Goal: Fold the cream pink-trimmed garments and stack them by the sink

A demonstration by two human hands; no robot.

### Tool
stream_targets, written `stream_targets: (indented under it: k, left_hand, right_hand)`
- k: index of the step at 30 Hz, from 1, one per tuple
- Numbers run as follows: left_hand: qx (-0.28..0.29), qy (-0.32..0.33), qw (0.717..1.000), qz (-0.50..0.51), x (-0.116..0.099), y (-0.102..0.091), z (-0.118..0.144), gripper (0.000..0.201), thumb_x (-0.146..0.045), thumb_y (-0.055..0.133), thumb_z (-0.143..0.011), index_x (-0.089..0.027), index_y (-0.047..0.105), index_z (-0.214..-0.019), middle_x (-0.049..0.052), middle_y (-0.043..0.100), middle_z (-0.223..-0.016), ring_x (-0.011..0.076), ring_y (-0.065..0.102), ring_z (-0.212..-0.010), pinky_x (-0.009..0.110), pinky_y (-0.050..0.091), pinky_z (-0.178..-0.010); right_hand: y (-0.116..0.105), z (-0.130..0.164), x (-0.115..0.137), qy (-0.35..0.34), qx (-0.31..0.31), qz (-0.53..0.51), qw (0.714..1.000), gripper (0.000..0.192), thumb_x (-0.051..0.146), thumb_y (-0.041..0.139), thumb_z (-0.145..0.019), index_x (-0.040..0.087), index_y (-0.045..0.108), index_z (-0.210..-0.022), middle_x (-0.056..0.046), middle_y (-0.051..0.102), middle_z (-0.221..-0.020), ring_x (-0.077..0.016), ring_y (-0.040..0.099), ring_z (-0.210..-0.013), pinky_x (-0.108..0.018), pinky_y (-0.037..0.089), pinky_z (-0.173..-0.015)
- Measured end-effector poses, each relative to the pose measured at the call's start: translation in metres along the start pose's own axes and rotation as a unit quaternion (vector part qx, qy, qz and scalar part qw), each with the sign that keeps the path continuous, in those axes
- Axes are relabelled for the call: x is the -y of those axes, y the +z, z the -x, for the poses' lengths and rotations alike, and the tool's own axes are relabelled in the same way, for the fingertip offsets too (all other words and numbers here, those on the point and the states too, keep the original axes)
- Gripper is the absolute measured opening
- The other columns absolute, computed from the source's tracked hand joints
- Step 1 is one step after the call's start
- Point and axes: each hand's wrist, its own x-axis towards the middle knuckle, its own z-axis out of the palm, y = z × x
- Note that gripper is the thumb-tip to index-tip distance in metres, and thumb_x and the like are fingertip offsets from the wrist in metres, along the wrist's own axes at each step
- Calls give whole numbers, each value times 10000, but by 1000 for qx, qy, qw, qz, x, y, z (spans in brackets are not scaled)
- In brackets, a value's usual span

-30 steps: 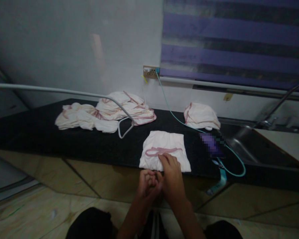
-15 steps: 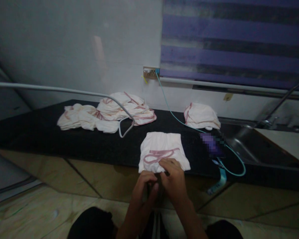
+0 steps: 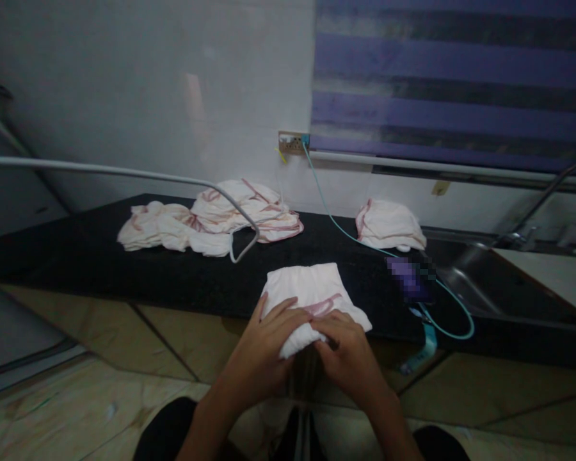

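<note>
Dim room, white wall, striped blind on the right, black stone desk (image 3: 100, 269) with a sink (image 3: 480, 282) at its far right end. We're working at the desk's near edge.

Fingers: both sets are pinched on the near hem of the folded white cloth (image 3: 312, 294), which has pink trim. Left hand (image 3: 264, 352) lies flatter, fingers spread over the cloth's near-left corner. Right hand (image 3: 350, 358) is curled, fingertips tucked at the near fold. Neither is released.

Handling, our judgement: light, limp cotton, no stiffness, not fragile, low slip on stone. It will sag wherever it's unsupported, so we'd take it by the folded edge or corners, both hands, and keep the layers together.

Pose: both forearms come up from below, wrists close, palms down, hands nearly touching over the desk lip.

Outward from the fingers: blurred purple device (image 3: 408, 278) and teal cable (image 3: 345, 234) just right; small folded bundle (image 3: 388, 224) beyond right; loose cloth pile (image 3: 211, 218) beyond left with a grey hose (image 3: 125, 171) over it.
</note>
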Motion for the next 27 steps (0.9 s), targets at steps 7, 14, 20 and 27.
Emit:
stream_targets:
  k: [7,14,20,27]
  left_hand:
    - [-44,15,993,110,-8,-17,-4,409,-37,592,-767,-208,743,-1106,99,779,-1102,241,739,-1029,354,564,-926]
    - [-95,-54,983,150,-25,-42,-14,388,-54,652,-694,-213,753,-1033,47,790,-985,219,741,-876,303,534,-818]
    - [-21,-76,982,169,-37,-68,-33,342,-123,667,-686,-204,675,-1018,-15,721,-890,159,670,-803,233,445,-713]
    - [42,-65,972,221,-42,-77,-48,261,-140,674,-697,-188,612,-946,-52,631,-776,114,579,-680,206,382,-619]
  right_hand:
    - [-12,-1,25,13,25,-3,1000,269,78,652,-818,240,742,-1013,-40,785,-1049,-238,692,-1011,-415,471,-981]
    - [-11,-3,55,42,-9,48,998,342,137,713,-822,227,679,-1149,-74,719,-1094,-262,645,-1046,-396,496,-929]
    - [-29,-9,65,81,46,53,994,311,163,789,-800,226,688,-1088,-55,711,-1075,-253,635,-1025,-367,478,-916]
    - [-36,-11,68,131,87,4,988,183,237,792,-822,229,739,-997,-18,766,-998,-214,684,-893,-296,443,-779]
